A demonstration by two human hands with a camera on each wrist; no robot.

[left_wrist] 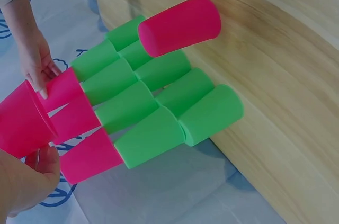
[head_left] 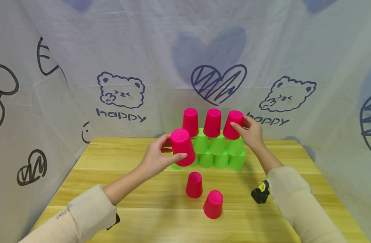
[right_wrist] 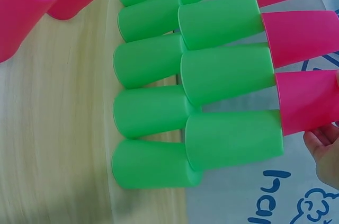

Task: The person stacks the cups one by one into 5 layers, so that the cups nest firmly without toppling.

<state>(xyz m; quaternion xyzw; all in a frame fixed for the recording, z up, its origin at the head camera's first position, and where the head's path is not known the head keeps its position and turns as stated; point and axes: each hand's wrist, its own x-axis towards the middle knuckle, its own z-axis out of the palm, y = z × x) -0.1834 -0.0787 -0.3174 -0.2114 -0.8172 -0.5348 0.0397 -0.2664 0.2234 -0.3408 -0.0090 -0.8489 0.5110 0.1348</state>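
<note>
Upside-down cups form a stack: two rows of green cups (head_left: 217, 143) with a row of pink cups (head_left: 212, 123) on top. My left hand (head_left: 155, 157) holds another pink cup (head_left: 181, 146) upside down in front of the stack's left side, its thumb across the near side. At the top row's right end, my right hand (head_left: 252, 133) grips a pink cup (head_left: 234, 125), thumb in front and fingers behind. In the right wrist view that cup (right_wrist: 307, 99) has its rim right at the green cups' bases. The held left cup hides part of the green rows.
Two more pink cups stand upside down on the wooden table (head_left: 127, 209) before the stack, one farther back (head_left: 194, 185) and one nearer (head_left: 213, 204). A patterned white cloth (head_left: 161, 67) hangs behind the table and along its sides.
</note>
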